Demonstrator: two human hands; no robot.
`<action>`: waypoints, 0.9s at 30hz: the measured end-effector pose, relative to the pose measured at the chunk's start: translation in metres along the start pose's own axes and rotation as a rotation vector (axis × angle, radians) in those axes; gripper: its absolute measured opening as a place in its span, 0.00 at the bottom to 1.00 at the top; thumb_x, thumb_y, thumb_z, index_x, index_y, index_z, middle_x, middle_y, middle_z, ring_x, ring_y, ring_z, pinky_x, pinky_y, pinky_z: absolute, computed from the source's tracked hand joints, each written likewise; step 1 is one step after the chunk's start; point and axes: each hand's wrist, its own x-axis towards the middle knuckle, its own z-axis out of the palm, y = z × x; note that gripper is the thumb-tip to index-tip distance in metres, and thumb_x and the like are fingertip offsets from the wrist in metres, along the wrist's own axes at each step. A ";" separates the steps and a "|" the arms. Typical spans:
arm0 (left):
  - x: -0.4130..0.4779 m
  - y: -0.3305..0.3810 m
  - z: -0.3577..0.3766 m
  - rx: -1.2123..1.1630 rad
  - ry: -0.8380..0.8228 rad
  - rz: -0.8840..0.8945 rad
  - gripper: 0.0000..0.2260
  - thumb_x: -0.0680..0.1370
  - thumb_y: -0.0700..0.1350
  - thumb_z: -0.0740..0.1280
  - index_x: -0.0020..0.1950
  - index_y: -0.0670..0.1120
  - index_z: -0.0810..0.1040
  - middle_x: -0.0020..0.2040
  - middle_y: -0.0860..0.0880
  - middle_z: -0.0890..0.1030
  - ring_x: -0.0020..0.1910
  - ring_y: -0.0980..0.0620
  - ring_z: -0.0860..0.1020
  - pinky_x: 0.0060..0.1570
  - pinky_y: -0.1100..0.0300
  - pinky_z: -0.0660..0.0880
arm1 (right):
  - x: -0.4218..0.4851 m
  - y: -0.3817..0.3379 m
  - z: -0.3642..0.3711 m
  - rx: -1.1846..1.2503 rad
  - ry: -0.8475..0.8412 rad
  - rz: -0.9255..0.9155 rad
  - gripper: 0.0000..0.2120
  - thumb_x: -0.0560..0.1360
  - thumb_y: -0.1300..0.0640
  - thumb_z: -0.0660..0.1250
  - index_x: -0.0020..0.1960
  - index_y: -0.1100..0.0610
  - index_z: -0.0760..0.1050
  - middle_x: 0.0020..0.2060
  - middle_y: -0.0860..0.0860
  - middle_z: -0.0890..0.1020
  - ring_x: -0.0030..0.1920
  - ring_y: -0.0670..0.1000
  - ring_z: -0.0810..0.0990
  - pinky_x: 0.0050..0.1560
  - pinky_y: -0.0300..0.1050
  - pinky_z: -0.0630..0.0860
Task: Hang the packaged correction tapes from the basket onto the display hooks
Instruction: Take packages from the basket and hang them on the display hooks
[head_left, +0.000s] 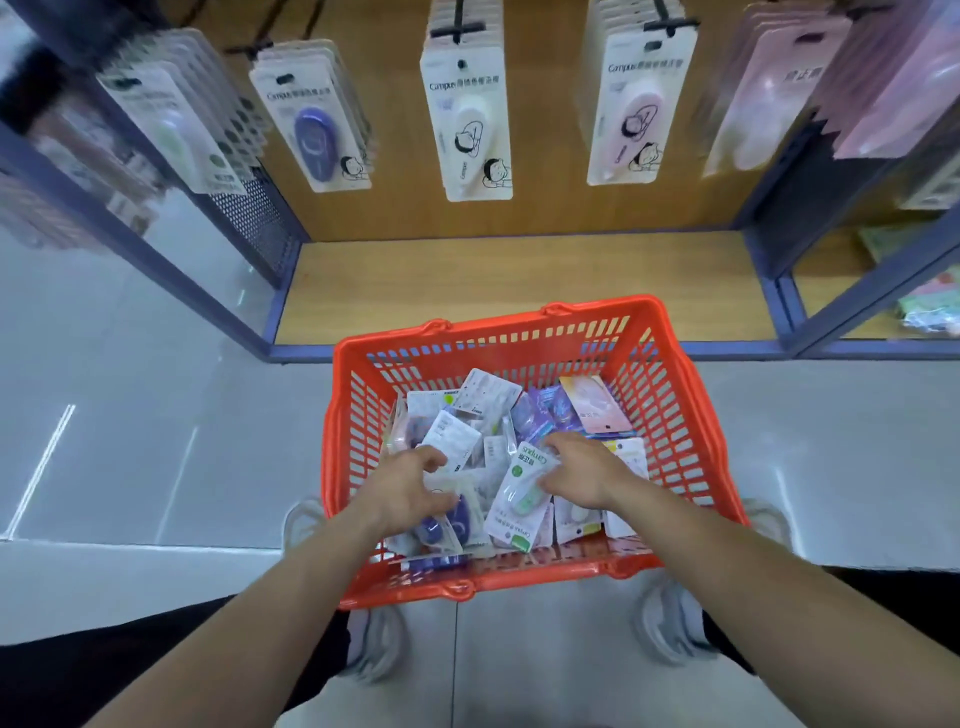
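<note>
Head view: our right hand (579, 470) fingers (561, 444) curl round the green correction tape pack (517, 499), lengthwise toward us; whether our left hand (410, 488) grips anything, we cannot tell.

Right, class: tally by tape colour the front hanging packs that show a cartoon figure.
Purple tape pack: 1
White tape pack: 1
Pink tape pack: 1
Total: 3
</note>
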 end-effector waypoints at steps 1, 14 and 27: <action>0.002 -0.004 0.003 -0.001 0.002 -0.002 0.28 0.73 0.50 0.78 0.70 0.47 0.75 0.66 0.50 0.79 0.62 0.51 0.78 0.58 0.64 0.71 | 0.005 -0.001 0.009 -0.001 0.019 -0.013 0.35 0.76 0.45 0.71 0.79 0.52 0.64 0.76 0.53 0.68 0.74 0.59 0.67 0.72 0.52 0.67; 0.087 -0.036 0.021 -0.190 0.225 -0.133 0.34 0.67 0.55 0.77 0.70 0.47 0.73 0.64 0.44 0.77 0.63 0.39 0.77 0.63 0.42 0.77 | 0.036 0.005 0.005 0.310 0.079 -0.084 0.21 0.72 0.51 0.79 0.57 0.52 0.71 0.47 0.44 0.80 0.43 0.52 0.83 0.39 0.46 0.79; 0.073 0.020 -0.006 -0.520 0.359 0.135 0.06 0.77 0.47 0.75 0.42 0.55 0.82 0.45 0.58 0.83 0.45 0.60 0.81 0.49 0.62 0.77 | 0.042 -0.007 -0.005 0.834 0.108 0.046 0.07 0.81 0.54 0.69 0.59 0.51 0.76 0.53 0.51 0.84 0.48 0.54 0.85 0.44 0.57 0.85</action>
